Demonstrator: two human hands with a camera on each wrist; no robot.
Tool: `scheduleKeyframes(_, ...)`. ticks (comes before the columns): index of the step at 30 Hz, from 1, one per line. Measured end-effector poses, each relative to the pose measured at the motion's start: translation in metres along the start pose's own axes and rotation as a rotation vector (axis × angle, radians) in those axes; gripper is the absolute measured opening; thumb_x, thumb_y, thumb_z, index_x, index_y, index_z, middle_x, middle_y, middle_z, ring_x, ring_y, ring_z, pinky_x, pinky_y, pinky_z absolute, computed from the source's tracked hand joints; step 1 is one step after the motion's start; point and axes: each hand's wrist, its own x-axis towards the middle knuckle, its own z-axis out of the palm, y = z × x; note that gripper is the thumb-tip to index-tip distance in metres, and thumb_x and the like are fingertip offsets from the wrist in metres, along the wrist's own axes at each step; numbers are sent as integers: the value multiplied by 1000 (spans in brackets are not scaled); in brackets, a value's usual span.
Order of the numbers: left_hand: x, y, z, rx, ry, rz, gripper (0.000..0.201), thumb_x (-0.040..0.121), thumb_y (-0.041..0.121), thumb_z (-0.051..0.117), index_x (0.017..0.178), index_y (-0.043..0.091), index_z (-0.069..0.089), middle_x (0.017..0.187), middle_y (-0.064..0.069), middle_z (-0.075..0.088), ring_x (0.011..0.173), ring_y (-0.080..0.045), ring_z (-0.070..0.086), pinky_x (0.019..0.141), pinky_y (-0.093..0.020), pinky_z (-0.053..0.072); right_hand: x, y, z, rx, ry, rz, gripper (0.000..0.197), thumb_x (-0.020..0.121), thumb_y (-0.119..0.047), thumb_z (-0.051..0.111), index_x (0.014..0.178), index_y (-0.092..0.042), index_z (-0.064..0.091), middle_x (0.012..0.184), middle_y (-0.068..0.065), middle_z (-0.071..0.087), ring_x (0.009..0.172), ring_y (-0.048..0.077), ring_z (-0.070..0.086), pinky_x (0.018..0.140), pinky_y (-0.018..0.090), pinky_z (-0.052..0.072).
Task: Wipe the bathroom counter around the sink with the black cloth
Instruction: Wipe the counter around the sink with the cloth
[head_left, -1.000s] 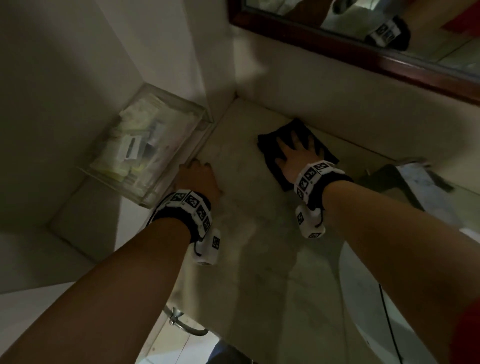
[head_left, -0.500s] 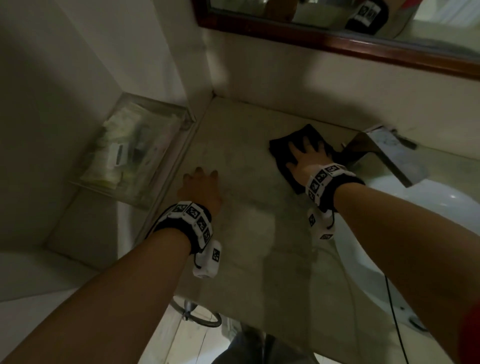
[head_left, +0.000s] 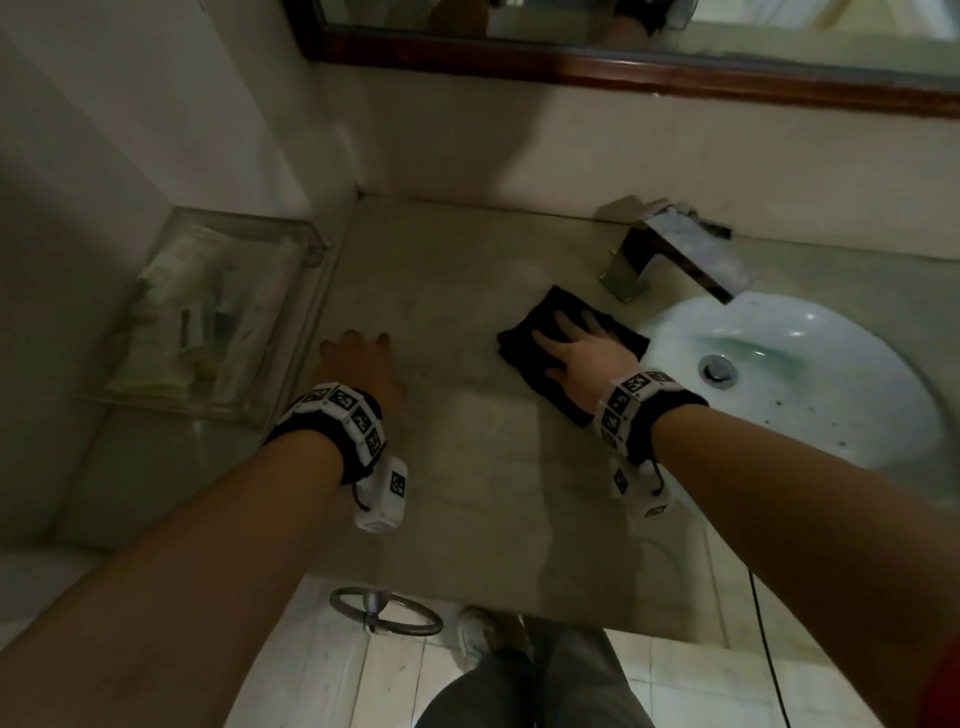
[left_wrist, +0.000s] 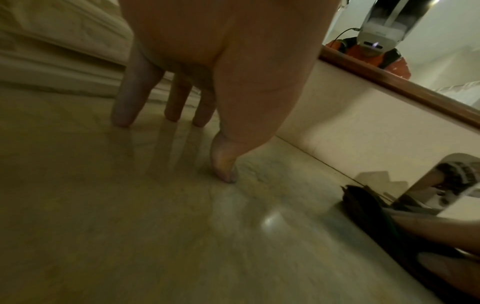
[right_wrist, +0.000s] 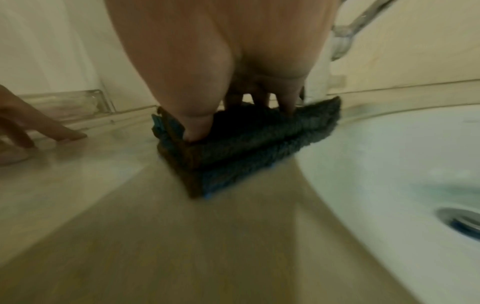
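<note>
right hand (head_left: 582, 358): fingers spread flat, pressing cloth (head_left: 524, 338) on counter (head_left: 467, 493) beside sink (head_left: 810, 374), under tap (head_left: 670, 249) | left hand (head_left: 358, 364): fingers spread, tips on counter | hidden: cloth middle under palm; shelf (head_left: 208, 312) contents blurred

No legible text — markers only.
</note>
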Motion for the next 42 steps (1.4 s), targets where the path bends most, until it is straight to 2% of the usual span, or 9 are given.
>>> scheduleKeyframes(8,2,1,0,43,20,14,79,83,56,58,148,22,28,146,-16,35,132,-39,33,111,-47,27,-41,38,21,94,151,102,44,103,-27,40,146,-34,40,158,-6,26,146,23,22,112,37,34)
scheduleKeyframes(11,0,2,-2,41,31,19,73,87,50,57,148,21,30,146,-15,36,132,-37,33,112,-45,27,-56,48,19,192,218,218,38,101,-26,43,137,-32,52,139,7,54,122,31,54,93,34,46)
scheduleKeyframes(14,-3,3,-5,-4,40,3,67,89,45,55,147,21,32,145,-15,35,130,-41,33,107,-46,33,-61,48,2,321,262,302,33,100,-23,46,131,-22,59,123,15,64,109,35,59,88,32,45)
scheduleKeyframes(22,-3,-7,0,-57,78,61,59,88,43,54,140,21,40,138,-15,40,123,-42,38,100,-45,38,-33,-21,-55,446,431,-76,35,100,-21,48,133,-20,57,143,3,51,130,26,46,108,34,34)
scheduleKeyframes(27,-5,-33,3,-184,89,136,61,93,38,51,148,19,33,148,-15,34,128,-39,39,105,-47,39,3,-91,-51,333,320,-254,39,102,-24,44,141,-24,49,152,-3,40,144,22,28,116,36,25)
scheduleKeyframes(30,-7,-46,11,-187,116,70,55,96,33,48,145,13,36,147,-17,36,128,-37,42,109,-44,34,20,-130,-38,192,171,-353,43,103,-27,42,146,-28,41,159,-4,24,149,27,8,120,42,14)
scheduleKeyframes(33,-8,-54,15,-187,107,35,46,89,23,54,133,13,47,136,-18,44,121,-36,46,102,-41,37,28,-154,-21,10,78,-344,46,102,-37,40,147,-36,35,163,0,8,149,31,-1,121,48,8)
scheduleKeyframes(36,-10,-58,16,-197,152,73,32,86,18,56,116,7,56,123,-19,52,111,-36,52,92,-38,43,28,-169,-10,71,76,-201,50,103,-43,31,152,-35,23,163,4,6,148,35,2,119,51,14)
scheduleKeyframes(42,-10,-60,18,-183,192,79,27,90,19,53,113,7,58,124,-15,52,112,-35,50,93,-39,42,42,-186,-6,135,-38,-68,57,103,-45,24,153,-38,-2,163,-1,-6,147,38,-9,119,56,5)
